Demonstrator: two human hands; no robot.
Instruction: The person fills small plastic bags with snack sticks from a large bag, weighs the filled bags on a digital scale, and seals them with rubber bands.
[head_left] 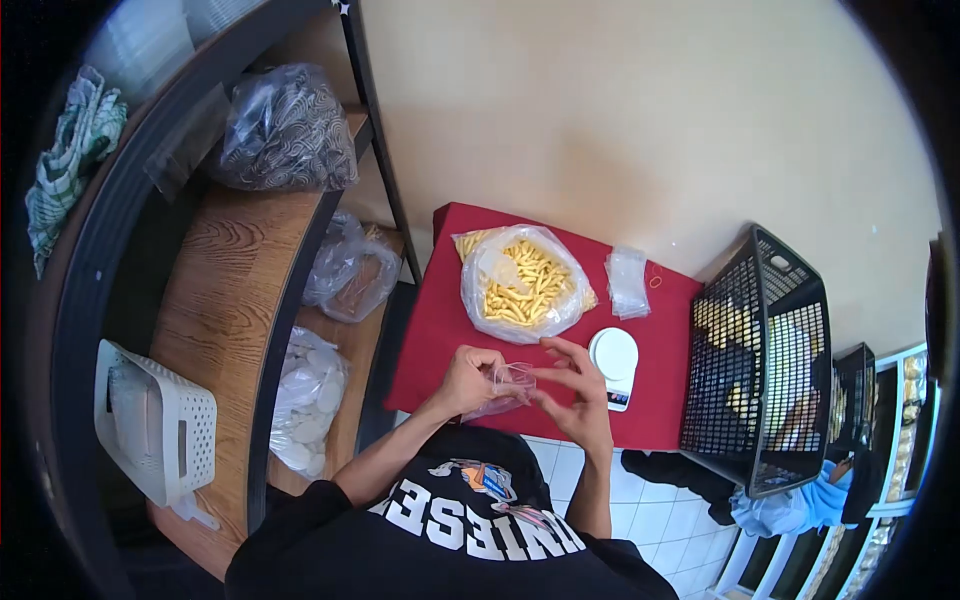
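Observation:
A small clear plastic bag (497,404) is held up in front of my chest, at the near edge of the red-covered table. My left hand (472,380) is closed, pinching the bag near its top. From the other side, the thumb and forefinger of my right hand (576,392) grip the bag's edge, while its other fingers stretch out. Just beyond my hands stands a large open plastic bag (480,318) full of yellow finger-shaped snack pieces (535,285). Inside it, a translucent scoop or cup (497,268) rests on the pieces. A white kitchen scale (613,354) sits right of my right hand.
Flat clear bags (628,282) and rubber bands (656,276) lie on the red tablecloth (440,290). A tall black crate (755,360) with packed goods borders the right side. Left is a wooden shelf (235,260) with filled bags and a white basket (160,425).

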